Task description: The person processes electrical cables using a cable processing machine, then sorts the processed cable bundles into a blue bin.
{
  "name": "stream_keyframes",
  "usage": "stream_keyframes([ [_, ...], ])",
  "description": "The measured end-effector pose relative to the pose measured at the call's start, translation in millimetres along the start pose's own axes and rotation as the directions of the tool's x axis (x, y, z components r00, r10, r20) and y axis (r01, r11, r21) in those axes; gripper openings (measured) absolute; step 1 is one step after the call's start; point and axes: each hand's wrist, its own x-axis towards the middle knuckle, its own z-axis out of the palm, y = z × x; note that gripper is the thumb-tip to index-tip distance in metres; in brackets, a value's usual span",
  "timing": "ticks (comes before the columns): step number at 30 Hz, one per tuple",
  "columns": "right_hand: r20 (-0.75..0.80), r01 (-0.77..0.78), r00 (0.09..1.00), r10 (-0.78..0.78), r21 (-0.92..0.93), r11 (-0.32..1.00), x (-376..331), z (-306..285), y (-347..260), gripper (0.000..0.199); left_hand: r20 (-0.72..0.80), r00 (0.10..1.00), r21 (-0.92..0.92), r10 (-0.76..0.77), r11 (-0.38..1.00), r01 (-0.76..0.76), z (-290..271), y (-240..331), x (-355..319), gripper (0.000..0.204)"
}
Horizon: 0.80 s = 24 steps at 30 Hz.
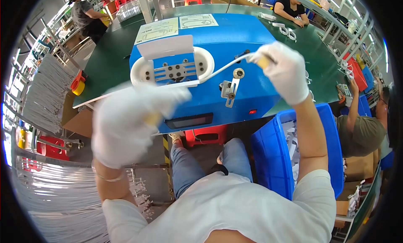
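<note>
A blue winding machine (256, 87) stands on the green table in front of me. On its top sits a white oval winding form (205, 63) with slotted metal plates in its middle and a raised white flap behind. A white cable (226, 69) runs from the form's front right side up to my right hand (285, 71). That hand, in a white glove with a yellowish fingertip patch, is closed on the cable. My left hand (130, 117), also gloved, hovers at the form's front left, near the cable. Motion smears its fingers, so its grip cannot be made out.
A blue bin (277, 152) of white pieces stands at my right. Bundles of white cables (46, 92) hang on racks at my left. A yellow and red tape roll (78, 84) lies on the table's left. Co-workers sit beyond the table and at the right.
</note>
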Motion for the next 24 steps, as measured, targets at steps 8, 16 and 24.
stream_keyframes([
  [8,-0.046,0.367,0.925,-0.378,-0.155,0.917,102,73,51,0.011,0.273,0.897,-0.027,0.346,0.935,-0.353,3,-89,125,0.016],
  [16,-0.244,0.272,0.937,-0.249,0.064,0.96,81,57,-17,0.015,0.414,0.899,0.221,-0.14,0.974,0.05,-19,-88,109,0.015],
  [24,0.139,0.187,0.977,-0.161,-0.196,0.963,31,28,-42,0.022,0.332,0.942,0.367,-0.048,0.927,-0.082,-10,-76,84,0.023],
])
